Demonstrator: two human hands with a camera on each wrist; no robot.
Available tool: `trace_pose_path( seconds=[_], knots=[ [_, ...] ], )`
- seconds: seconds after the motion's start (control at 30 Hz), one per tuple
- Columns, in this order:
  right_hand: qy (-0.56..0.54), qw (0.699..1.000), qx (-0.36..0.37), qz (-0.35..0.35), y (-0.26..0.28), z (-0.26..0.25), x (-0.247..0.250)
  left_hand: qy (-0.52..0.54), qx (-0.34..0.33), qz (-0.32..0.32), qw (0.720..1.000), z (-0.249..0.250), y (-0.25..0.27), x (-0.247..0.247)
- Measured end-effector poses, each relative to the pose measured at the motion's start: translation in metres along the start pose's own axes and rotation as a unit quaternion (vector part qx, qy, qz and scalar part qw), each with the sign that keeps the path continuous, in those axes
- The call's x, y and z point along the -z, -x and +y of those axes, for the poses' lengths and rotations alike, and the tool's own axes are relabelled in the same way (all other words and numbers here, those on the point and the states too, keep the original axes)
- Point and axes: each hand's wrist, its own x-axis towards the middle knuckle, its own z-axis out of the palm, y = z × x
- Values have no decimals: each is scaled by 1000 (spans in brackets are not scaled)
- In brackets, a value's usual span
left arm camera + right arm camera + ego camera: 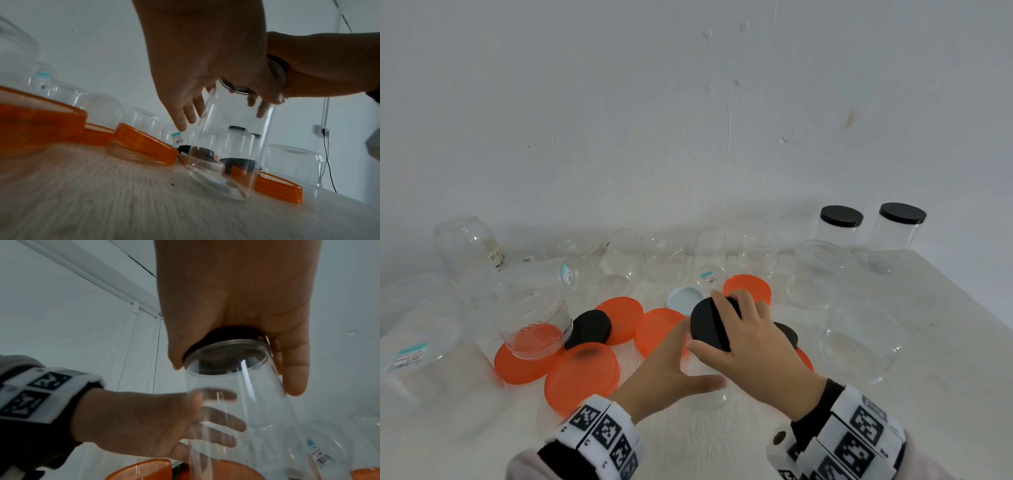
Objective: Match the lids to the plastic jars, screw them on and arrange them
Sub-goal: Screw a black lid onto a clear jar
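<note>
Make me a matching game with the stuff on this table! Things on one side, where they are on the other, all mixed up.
Things:
1. black lid
2. two capped jars
3. pale blue lid
4. right hand

Places or states:
A. standing at the far right of the table, by the wall
B. lying flat on the table, behind the jar being worked on
C. gripping the black lid from above
D. sitting on top of the clear jar near the left hand

Pairs: 1-D, 2-A, 3-B, 4-C
</note>
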Motion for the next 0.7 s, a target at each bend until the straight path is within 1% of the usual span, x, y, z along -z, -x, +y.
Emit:
trace_pose_path(
  seconds=[0.03, 0.07, 0.1, 0.17, 0.23, 0.27, 0.33, 0.43, 0.5, 0.57, 0.6, 0.7],
  knots=[
    [-23, 1000, -10, 2, 4, 5, 3, 18, -26, 21, 999, -15, -1, -8],
    [-50, 999, -22, 3, 9, 10, 7, 22, -35, 11, 999, -30, -5, -13],
    [-77, 996, -34, 3, 13, 16, 11, -1, -27, -3, 1000, -39, -7, -14],
    [-137, 989, -56, 6, 23, 32, 23, -44, -28, 13, 999, -57, -26, -8],
    [-189, 979, -68, 34, 34, 46, 40, -79, -26, 35, 996, -71, -45, -2],
    [-207, 974, -70, 66, 39, 54, 51, -95, -19, 39, 995, -74, -51, 2],
    [-230, 958, -67, 158, 45, 70, 78, -138, -12, 51, 989, -82, -62, 3],
    [-228, 924, -62, 301, 48, 104, 127, -189, 4, 65, 980, -90, -73, 3],
    [-181, 908, -112, 361, 45, 145, 151, -211, 23, 52, 976, -94, -77, 1],
    [-131, 898, -180, 380, 38, 187, 164, -222, 46, 36, 973, -98, -79, -2],
    [-113, 895, -209, 378, 33, 205, 165, -226, 57, 30, 972, -100, -79, -2],
    [-78, 904, -270, 323, 15, 243, 158, -249, 90, 11, 964, -98, -78, -3]
  ],
)
